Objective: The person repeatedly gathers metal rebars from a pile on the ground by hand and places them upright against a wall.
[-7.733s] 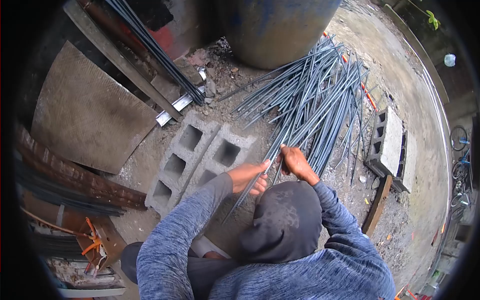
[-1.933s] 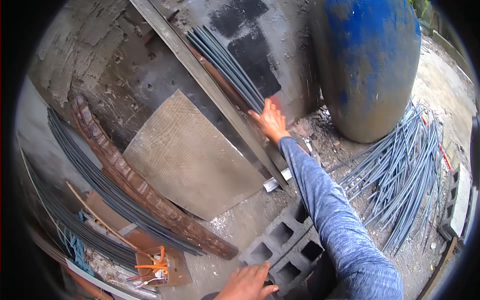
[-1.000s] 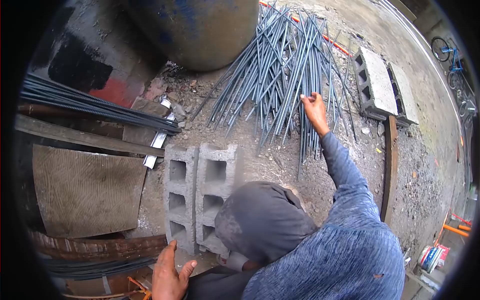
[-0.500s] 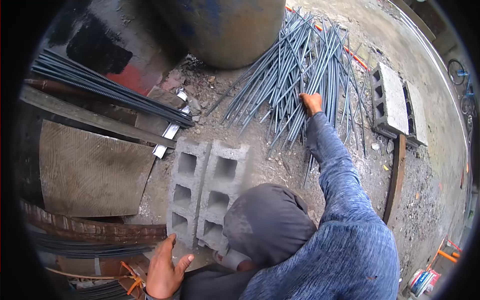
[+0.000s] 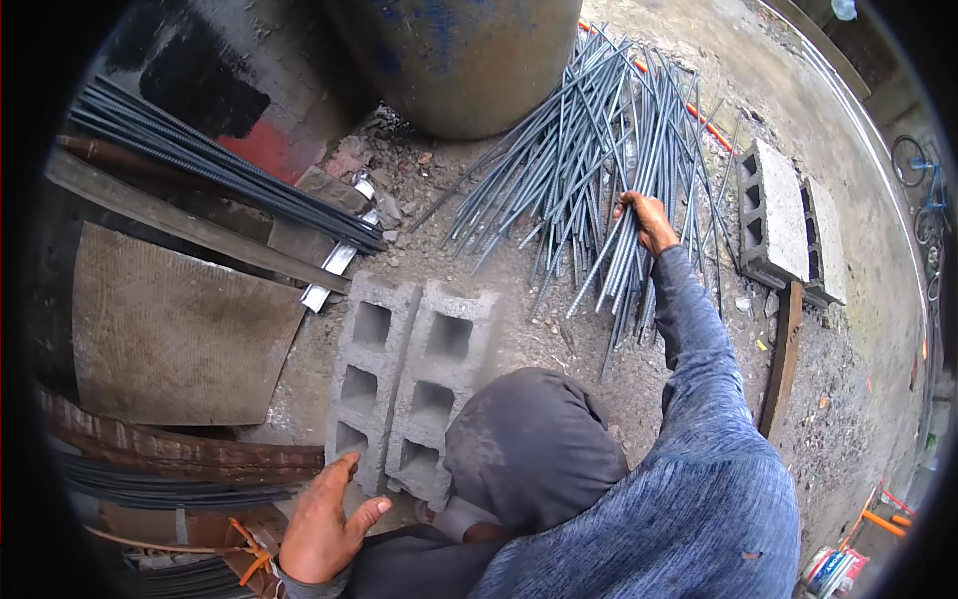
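Head view: rebar pile (image 5: 574, 150) near drum (image 5: 469, 80)
Right hand (image 5: 649, 222): fingers clamped on bars (image 5: 618, 262)
Left hand (image 5: 321, 527): thumb and fingers apart, near hollow blocks (image 5: 367, 356)

The steel bars (image 5: 579, 150) at one o'clock are dull grey metal, ribbed and rough. The hollow blocks (image 5: 373, 369) near the middle are matt concrete with a grainy surface. At nine o'clock, the brown sheet (image 5: 180, 329) looks matt and finely ridged. The trousers (image 5: 529, 449) are dark matt cloth; the sleeve (image 5: 699, 369) is blue streaked cloth.
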The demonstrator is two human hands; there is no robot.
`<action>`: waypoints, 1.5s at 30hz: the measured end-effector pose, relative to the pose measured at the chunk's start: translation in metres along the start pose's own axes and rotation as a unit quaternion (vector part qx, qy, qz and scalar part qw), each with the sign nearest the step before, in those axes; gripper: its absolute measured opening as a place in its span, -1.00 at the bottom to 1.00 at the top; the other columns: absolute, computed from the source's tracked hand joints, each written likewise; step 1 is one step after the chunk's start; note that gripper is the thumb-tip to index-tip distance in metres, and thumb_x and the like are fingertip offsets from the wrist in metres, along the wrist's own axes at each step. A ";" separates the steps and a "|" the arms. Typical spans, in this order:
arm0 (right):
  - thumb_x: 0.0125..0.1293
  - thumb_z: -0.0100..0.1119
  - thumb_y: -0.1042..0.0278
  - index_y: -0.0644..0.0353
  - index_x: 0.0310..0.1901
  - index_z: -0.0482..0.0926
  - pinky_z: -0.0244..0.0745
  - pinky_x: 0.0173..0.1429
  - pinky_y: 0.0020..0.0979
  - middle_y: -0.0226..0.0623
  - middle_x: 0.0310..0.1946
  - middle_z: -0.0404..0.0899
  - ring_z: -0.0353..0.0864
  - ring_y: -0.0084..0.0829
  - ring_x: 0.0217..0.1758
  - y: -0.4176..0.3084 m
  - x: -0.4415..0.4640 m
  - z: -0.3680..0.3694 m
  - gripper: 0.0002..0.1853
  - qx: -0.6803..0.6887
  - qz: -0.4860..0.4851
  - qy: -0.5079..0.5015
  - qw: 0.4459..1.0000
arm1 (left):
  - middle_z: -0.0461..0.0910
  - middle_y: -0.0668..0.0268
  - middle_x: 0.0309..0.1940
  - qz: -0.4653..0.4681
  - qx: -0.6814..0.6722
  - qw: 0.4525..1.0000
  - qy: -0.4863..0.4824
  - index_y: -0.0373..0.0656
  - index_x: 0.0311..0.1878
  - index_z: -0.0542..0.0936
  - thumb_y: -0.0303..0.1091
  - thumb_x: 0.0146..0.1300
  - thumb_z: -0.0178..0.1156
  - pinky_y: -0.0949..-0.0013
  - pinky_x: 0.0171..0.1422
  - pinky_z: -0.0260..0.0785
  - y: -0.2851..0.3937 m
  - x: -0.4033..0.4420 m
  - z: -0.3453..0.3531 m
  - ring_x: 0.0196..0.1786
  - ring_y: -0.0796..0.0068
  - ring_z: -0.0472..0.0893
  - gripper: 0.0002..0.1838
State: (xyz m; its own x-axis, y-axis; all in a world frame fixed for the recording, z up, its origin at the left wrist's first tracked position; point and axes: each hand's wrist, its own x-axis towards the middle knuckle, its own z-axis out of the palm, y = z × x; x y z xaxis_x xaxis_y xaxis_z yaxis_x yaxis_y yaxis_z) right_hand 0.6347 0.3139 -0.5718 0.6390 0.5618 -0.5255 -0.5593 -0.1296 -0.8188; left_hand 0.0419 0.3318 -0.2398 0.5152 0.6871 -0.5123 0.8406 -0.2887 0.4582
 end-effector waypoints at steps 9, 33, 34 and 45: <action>0.45 0.16 0.41 0.29 -0.25 0.56 0.72 -0.41 -0.37 -0.30 -0.53 0.59 0.66 -0.43 -0.54 -0.017 -0.038 -0.052 -0.86 -0.038 0.041 -0.031 0.998 | 0.62 -0.19 0.20 -0.007 -0.039 0.999 -0.036 -0.44 0.34 0.46 -0.15 0.26 0.49 0.10 0.33 0.48 0.015 0.014 -0.010 0.27 -0.15 0.63 -0.26; 0.37 0.25 0.26 0.37 -0.28 0.63 0.61 -0.33 -0.35 -0.17 -0.46 0.66 0.66 -0.38 -0.50 0.005 -0.106 -0.060 -0.73 -0.146 0.010 0.033 0.989 | 0.74 0.08 -0.07 0.090 -0.103 0.990 0.023 -0.39 0.23 0.58 -0.34 0.29 0.46 0.26 0.23 0.53 0.015 0.064 -0.005 0.04 0.32 0.72 -0.48; 0.35 0.26 0.27 0.37 -0.30 0.64 0.60 -0.31 -0.36 -0.16 -0.45 0.67 0.67 -0.38 -0.47 -0.006 -0.112 -0.064 -0.73 -0.165 0.013 0.018 0.986 | 0.74 0.08 -0.07 0.092 -0.107 0.990 0.023 -0.39 0.23 0.58 -0.33 0.29 0.47 0.26 0.23 0.53 0.013 0.063 -0.005 0.04 0.31 0.72 -0.48; 0.27 0.36 0.23 0.33 -0.29 0.58 0.52 -0.46 -0.33 -0.28 -0.53 0.57 0.56 -0.41 -0.58 0.022 -0.100 -0.087 -0.71 -0.227 0.021 0.078 0.971 | 0.73 0.05 -0.08 0.140 -0.104 0.984 0.047 -0.36 0.22 0.59 -0.32 0.24 0.49 0.23 0.17 0.52 0.006 0.049 -0.010 0.01 0.24 0.72 -0.47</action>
State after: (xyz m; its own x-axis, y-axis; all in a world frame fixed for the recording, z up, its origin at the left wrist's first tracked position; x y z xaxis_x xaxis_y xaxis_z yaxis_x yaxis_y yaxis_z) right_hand 0.6042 0.1835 -0.5572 0.7126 0.4231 -0.5596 -0.3189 -0.5151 -0.7956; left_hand 0.0708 0.3703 -0.2554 0.6951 0.6620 -0.2805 0.6116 -0.3394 0.7147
